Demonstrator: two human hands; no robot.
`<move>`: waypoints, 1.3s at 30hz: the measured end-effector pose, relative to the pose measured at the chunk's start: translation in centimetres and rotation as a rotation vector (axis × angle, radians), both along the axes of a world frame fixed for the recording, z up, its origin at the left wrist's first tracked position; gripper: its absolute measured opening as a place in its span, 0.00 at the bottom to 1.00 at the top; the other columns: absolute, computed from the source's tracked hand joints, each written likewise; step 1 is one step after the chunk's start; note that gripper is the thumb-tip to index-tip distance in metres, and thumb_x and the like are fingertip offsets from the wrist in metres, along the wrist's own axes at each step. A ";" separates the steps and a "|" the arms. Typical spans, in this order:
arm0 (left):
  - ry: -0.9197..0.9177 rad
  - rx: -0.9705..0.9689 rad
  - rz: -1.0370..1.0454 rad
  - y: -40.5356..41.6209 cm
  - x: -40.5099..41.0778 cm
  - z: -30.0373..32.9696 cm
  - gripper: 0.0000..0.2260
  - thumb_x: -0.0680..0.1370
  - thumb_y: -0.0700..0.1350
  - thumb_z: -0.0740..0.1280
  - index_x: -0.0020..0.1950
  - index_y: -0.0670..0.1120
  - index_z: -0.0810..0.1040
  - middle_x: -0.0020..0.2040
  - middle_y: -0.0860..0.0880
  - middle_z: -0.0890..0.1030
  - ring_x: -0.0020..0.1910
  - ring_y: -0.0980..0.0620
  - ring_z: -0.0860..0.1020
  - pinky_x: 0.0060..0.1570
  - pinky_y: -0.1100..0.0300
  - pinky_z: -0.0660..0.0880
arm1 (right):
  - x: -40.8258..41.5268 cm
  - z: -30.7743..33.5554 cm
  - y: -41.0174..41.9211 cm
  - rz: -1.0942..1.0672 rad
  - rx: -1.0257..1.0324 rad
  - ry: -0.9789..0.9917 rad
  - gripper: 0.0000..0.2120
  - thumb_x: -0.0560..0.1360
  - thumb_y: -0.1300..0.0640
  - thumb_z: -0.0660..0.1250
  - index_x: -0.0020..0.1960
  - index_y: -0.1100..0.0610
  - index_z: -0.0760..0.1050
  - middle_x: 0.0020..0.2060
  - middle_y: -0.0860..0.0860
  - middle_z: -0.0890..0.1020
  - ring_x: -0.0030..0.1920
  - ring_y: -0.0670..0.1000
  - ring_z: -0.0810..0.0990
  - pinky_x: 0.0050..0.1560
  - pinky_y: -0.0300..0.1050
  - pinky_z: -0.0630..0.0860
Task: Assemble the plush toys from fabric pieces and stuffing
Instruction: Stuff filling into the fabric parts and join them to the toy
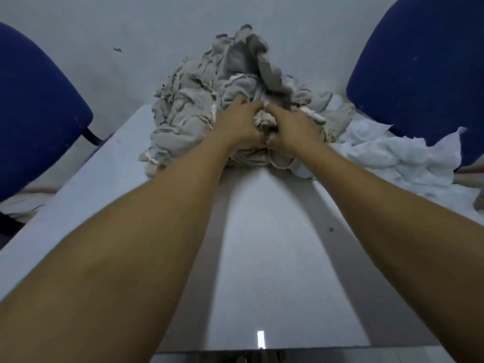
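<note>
We've got both hands at the far end of the white glossy worktop, w/ the left hand and right hand side by side, knuckles nearly touching. Between them sits a small crumpled beige fabric piece w/ pale stuffing showing. Fingers of both hands curl in and pinch it from either side; the fingertips themselves are buried in cloth, so we can't tell exactly how deep they go.

The piece rests against the front of the big heap of grey-beige fabric scraps, which fills the far edge of the worktop. A loose mound of white fluffy stuffing spreads toward the far right corner. Two blue upholstered chairs flank it: left chair, right chair.

Risks, as we judge them:
- Piece & heap are the same colour and in contact, so we may drag neighbouring scraps along when we lift.
- Squeezing from both sides could push stuffing back out of the opening.
- The heap is tall and loose; tugging at its base may topple scraps toward us or off the worktop's left edge.
</note>
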State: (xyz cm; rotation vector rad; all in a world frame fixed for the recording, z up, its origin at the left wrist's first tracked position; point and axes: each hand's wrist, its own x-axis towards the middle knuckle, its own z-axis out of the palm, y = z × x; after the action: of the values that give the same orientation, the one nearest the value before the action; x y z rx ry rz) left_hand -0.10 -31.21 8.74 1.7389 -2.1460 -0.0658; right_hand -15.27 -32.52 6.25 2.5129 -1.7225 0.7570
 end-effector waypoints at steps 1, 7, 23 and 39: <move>0.064 -0.025 -0.002 1.2 0.1 -0.5 0.28 0.66 0.59 0.73 0.63 0.50 0.75 0.57 0.41 0.73 0.57 0.42 0.74 0.51 0.53 0.73 | 0.1 -0.4 1.0 0.016 -0.018 -0.040 0.31 0.69 0.50 0.72 0.71 0.45 0.69 0.57 0.60 0.82 0.56 0.64 0.80 0.46 0.50 0.72; 0.125 0.047 0.047 8.4 0.2 -2.7 0.21 0.68 0.55 0.74 0.59 0.51 0.79 0.58 0.43 0.74 0.55 0.41 0.74 0.53 0.50 0.75 | -0.1 -3.2 9.0 0.062 0.006 -0.013 0.29 0.69 0.48 0.71 0.69 0.45 0.71 0.59 0.56 0.80 0.59 0.62 0.76 0.54 0.57 0.76; 0.246 0.009 0.213 21.4 -0.3 -6.6 0.23 0.73 0.46 0.67 0.66 0.58 0.70 0.70 0.53 0.64 0.70 0.46 0.59 0.66 0.43 0.60 | -1.2 -2.0 17.6 -0.142 -0.154 -0.398 0.34 0.71 0.53 0.75 0.72 0.44 0.63 0.57 0.55 0.66 0.54 0.55 0.68 0.57 0.49 0.73; 1.103 -0.301 -0.135 22.3 -3.7 -4.7 0.10 0.73 0.31 0.67 0.39 0.46 0.79 0.42 0.51 0.81 0.42 0.56 0.78 0.46 0.57 0.75 | -5.2 -4.2 24.1 0.069 0.496 -0.972 0.19 0.79 0.60 0.67 0.66 0.44 0.73 0.55 0.48 0.83 0.56 0.46 0.81 0.57 0.42 0.77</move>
State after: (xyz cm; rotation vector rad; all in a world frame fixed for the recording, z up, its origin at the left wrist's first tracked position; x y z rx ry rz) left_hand -3.81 -8.92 4.00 0.9814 -1.3325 -0.5590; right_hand -20.46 -8.40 2.08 2.6936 -2.2792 2.0357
